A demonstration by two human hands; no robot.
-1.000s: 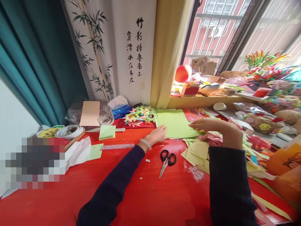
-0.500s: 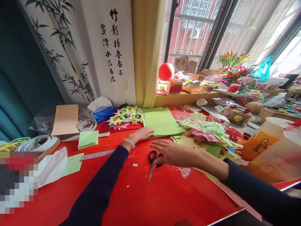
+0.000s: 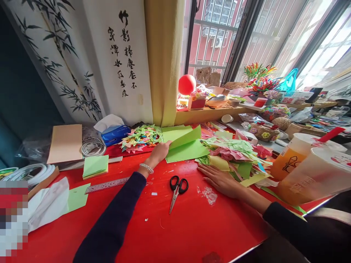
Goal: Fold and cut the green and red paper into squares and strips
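Observation:
My left hand (image 3: 159,152), with a beaded bracelet at the wrist, pinches the near-left edge of a light green sheet of paper (image 3: 186,139). That sheet is raised and bent over other green sheets (image 3: 188,151) lying on the red table. My right hand (image 3: 222,180) rests on the table with its fingers stretched out, its fingertips at the near edge of a heap of green, pink and yellow paper strips (image 3: 233,150). Between my hands lies a pair of scissors (image 3: 178,186) with black handles, its blades pointing towards me.
On the left are a stack of small green squares (image 3: 95,166), a clear ruler (image 3: 106,185) and a blue tissue pack (image 3: 113,135). Folded paper stars (image 3: 141,138) are piled at the back. Two drink cups (image 3: 315,175) stand at the right, near the table's edge.
My left hand has lifted an edge of the top green sheet. My right hand has moved right, from above the scissors to beside the strips. The view has shifted slightly.

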